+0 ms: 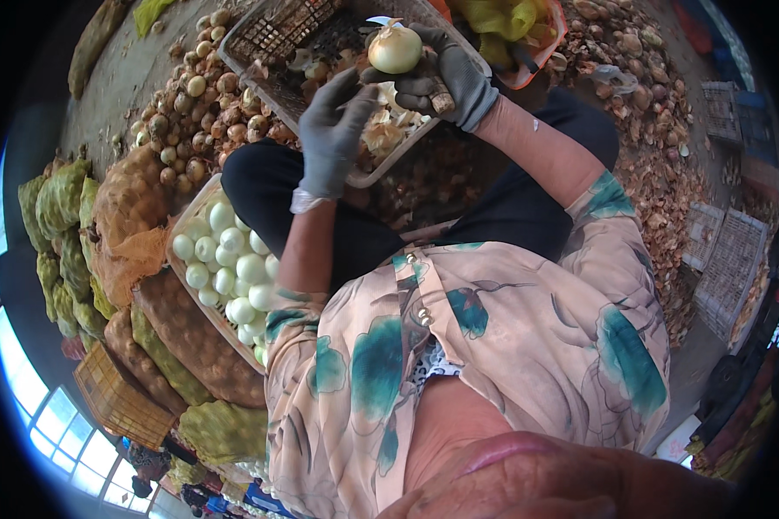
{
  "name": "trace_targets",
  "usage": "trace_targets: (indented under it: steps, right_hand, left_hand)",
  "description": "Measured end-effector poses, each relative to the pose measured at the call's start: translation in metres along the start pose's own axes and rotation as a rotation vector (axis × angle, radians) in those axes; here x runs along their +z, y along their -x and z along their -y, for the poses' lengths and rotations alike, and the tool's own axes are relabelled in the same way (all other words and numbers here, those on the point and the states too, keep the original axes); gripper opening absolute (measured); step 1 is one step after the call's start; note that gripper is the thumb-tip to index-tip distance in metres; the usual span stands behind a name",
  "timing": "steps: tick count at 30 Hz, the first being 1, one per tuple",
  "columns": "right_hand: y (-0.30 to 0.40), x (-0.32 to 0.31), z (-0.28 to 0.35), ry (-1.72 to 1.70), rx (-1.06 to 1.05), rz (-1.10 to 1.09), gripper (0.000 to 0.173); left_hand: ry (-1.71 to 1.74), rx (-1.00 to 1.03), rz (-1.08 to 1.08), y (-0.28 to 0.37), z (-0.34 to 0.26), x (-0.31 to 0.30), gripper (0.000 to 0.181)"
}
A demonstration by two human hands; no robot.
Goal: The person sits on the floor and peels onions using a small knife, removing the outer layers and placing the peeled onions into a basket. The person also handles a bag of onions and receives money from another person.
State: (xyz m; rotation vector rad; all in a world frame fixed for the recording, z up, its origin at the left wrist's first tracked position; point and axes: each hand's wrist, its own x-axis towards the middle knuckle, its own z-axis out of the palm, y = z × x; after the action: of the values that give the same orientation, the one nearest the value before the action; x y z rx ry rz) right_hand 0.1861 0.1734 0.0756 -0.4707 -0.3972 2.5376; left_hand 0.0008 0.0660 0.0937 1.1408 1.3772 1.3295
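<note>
My right hand (451,78), in a grey glove, is closed around the wooden handle (441,97) of a knife. A partly peeled onion (395,49) rests at the fingers of this hand, and a pale blade-like piece shows just above the onion. To the left, my left hand (334,130), also gloved, is raised with its thumb and fingers apart and holds nothing. Both hands are over a plastic crate (389,170) that contains onion skins (383,133) and a few onions. Most of the knife's blade is hidden.
Peeled onions (234,259) fill a crate (198,295) beside my left leg. Unpeeled onions (195,117) lie heaped on the floor at the upper left. Full mesh sacks (195,337) stand at the left. Loose skins (662,214) and empty-looking crates (730,272) are at the right.
</note>
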Motion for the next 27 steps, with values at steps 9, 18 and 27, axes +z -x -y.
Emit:
trace_targets:
  steps: [9,18,27]
  right_hand:
    - [-0.008,-0.009,-0.029,0.063,-0.036,0.152,0.045]
    - [-0.002,0.009,-0.031,1.171,-0.403,-0.446,0.032]
    - [0.003,0.033,-0.038,2.108,-1.135,-0.026,0.03]
  left_hand:
    - [0.145,0.079,-0.129,-0.001,0.004,0.02,0.046]
    - [0.409,-0.048,-0.163,-0.007,0.019,-0.003,0.044]
    - [0.347,-0.114,-0.256,-0.005,0.022,-0.022,0.047]
